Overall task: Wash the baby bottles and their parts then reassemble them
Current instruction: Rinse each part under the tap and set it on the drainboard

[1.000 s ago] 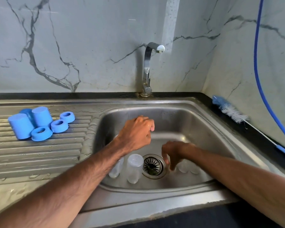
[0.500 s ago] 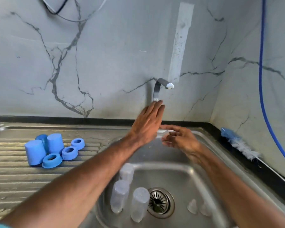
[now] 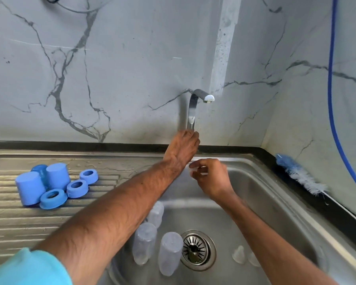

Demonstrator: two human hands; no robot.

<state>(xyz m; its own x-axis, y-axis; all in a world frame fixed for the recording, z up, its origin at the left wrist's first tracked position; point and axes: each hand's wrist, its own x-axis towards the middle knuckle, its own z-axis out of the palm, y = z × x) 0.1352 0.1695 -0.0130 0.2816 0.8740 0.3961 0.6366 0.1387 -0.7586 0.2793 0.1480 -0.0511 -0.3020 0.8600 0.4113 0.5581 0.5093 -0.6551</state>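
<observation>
My left hand [image 3: 182,149] reaches over the sink and grips the foot of the chrome tap [image 3: 193,110]; no water runs from the spout. My right hand [image 3: 211,177] pinches a clear silicone teat [image 3: 194,171] over the sink basin, just below and right of my left hand. Three clear bottles [image 3: 170,254] stand upside down in the basin, left of the drain [image 3: 195,248]. Two more clear teats [image 3: 238,255] lie right of the drain. Blue caps [image 3: 30,190] and blue screw rings [image 3: 53,198] sit on the drainboard at the left.
The steel sink [image 3: 275,182] sits in a corner of marble walls. A blue and white bottle brush [image 3: 300,177] lies on the black counter edge at the right. A blue hose [image 3: 331,99] hangs down the right wall. The ribbed drainboard [image 3: 12,223] is wet.
Both hands rose out of the basin. My right hand picked a teat off the sink floor and brought it up near the tap. My left hand moved to the tap's foot and closed on it.
</observation>
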